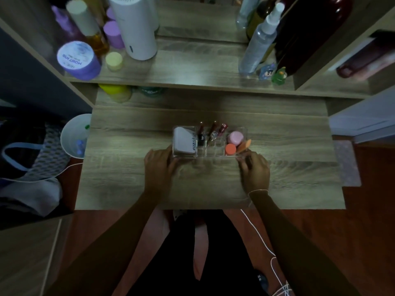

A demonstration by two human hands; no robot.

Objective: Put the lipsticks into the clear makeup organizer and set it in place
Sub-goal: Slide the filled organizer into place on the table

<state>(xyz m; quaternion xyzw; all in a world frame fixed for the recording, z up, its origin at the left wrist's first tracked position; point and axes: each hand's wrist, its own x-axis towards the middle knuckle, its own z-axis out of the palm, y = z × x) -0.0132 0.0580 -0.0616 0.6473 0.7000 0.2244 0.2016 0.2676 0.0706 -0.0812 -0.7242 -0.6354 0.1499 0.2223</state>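
Observation:
The clear makeup organizer (211, 151) stands on the wooden desk (149, 184), near its middle. Three dark red lipsticks (212, 131) lean upright in its centre slots. A white compact (184, 142) fills the left compartment; a pink jar (235, 137), an orange cap (230, 149) and an orange sponge sit in the right one. My left hand (159, 165) touches the organizer's near left corner. My right hand (254, 169) touches its near right corner. Whether the fingers grip the walls or only rest against them is blurred.
A raised shelf (192, 69) behind holds a purple jar (78, 60), a white cylinder (136, 28), spray bottles (258, 41) and a dark bottle. A white bin (73, 135) stands left of the desk. A white cable (260, 233) trails off the front edge.

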